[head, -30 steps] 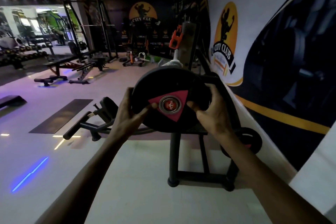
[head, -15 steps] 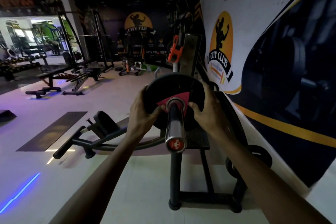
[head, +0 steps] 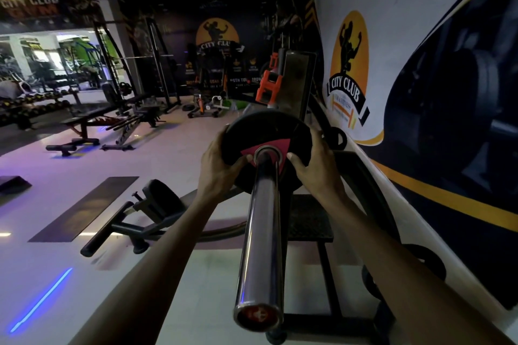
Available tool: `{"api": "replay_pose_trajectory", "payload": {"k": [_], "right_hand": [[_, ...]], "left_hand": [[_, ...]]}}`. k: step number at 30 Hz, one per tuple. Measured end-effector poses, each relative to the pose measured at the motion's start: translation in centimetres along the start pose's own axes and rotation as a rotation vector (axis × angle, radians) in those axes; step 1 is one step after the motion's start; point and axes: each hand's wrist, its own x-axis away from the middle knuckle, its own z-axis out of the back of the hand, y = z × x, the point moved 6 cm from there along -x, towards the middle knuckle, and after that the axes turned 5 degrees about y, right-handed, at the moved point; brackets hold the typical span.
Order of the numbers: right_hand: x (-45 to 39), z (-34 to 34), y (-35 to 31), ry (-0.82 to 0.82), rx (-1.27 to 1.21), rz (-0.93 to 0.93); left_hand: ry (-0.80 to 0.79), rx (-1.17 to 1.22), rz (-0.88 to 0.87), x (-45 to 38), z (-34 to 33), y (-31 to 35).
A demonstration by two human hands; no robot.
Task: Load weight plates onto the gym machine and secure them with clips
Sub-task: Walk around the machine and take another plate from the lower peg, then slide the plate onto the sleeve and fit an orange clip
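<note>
both hands — left hand (head: 221, 165), right hand (head: 315, 168) — gripped plate (head: 266, 131) rim on sleeve (head: 262, 232); looked rigid, heavy — rim hold suited.

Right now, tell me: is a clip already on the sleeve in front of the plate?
No, the chrome sleeve is bare from the plate to its end.

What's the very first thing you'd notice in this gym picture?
The shiny metal bar pointing straight at the camera in the middle, with a black weight plate slid onto it. The left hand and right hand grip the plate's sides. On the right wall, a big yellow City Club logo stands out.
</note>
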Motion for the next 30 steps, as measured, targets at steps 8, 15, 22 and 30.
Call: {"api": "replay_pose_trajectory", "payload": {"k": [8,15,22,30], "right_hand": [[-0.4,-0.6,0.7,0.018,-0.011,-0.024],[1.6,1.1,0.7,-0.018,0.005,-0.064],[9.8,5.6,3.9,-0.097,0.026,-0.164],[20.7,14.0,10.5,-0.129,0.086,-0.365]], "left_hand": [[-0.014,-0.020,0.025,-1.0,-0.8,-0.7],[0.019,-0.038,0.125,2.9,-0.1,-1.8],[-0.107,0.046,0.197,11.9,-0.1,-0.1],[-0.416,0.144,0.307,25.0,-10.5,3.2]]}}
